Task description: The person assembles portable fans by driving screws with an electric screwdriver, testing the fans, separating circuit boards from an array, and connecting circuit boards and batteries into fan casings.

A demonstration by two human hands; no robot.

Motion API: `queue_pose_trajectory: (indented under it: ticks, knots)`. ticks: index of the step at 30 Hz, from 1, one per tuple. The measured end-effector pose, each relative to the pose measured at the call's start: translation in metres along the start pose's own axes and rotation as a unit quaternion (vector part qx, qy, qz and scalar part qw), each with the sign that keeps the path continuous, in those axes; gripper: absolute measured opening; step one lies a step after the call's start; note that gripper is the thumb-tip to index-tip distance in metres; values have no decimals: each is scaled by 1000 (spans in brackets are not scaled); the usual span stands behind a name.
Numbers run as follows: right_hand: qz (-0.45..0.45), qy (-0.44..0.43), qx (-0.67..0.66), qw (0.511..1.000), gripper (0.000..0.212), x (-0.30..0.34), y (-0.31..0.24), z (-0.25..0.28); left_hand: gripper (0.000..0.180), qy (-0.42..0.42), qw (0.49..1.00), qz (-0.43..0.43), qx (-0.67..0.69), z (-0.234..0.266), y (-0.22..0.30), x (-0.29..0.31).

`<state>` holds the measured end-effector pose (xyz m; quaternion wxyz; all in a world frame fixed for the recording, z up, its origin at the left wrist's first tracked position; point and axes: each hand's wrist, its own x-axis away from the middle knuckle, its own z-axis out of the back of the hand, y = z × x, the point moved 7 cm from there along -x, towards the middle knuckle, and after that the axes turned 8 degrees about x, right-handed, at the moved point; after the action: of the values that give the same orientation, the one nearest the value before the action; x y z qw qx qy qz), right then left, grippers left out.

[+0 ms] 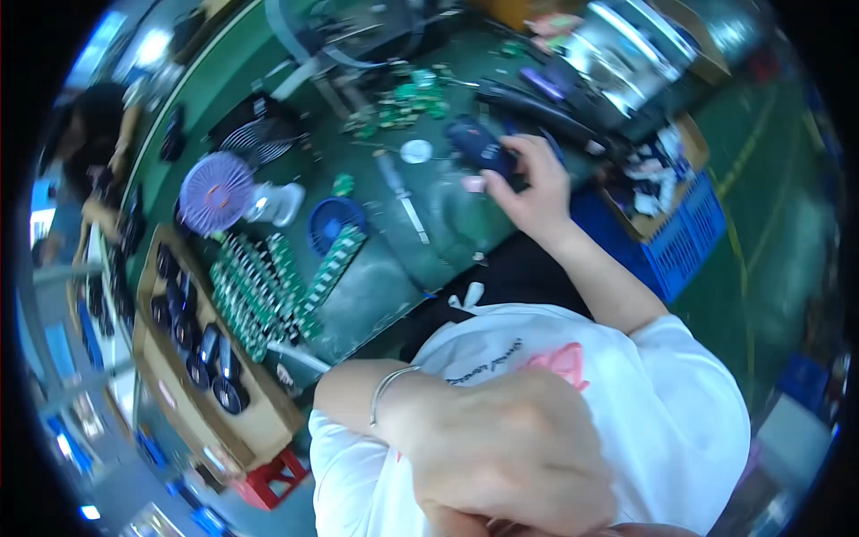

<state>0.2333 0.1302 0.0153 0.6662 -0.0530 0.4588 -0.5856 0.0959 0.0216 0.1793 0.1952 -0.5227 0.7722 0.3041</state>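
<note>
Reaching over the green work table, my right hand (537, 183) has its thumb and fingers closed about the near end of a dark blue rounded casing (480, 146), which is blurred. Beside the thumb is a small pink piece (474, 183). My left hand (514, 447), with a bracelet at the wrist, is raised large and close in front of my white shirt. Its back faces up; most of its fingers are hidden at the lower edge. To the left of the casing lie a screwdriver-like tool (403, 195) and a white disc (415, 151).
On the table (367, 300) are a purple fan (216, 192), a blue round grille (336, 224), rows of green circuit boards (259, 286) and loose boards (416, 98). A cardboard box (165, 371) of dark fans stands left; a blue crate (684, 237) stands right. Another person (94, 134) is far left.
</note>
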Motion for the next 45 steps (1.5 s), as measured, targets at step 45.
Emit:
queue_pose_trajectory:
  ticks: [45]
  knots:
    - [237, -493, -310, 778, 26, 166, -216, -108, 21, 761, 91, -555, -324, -125, 162, 657]
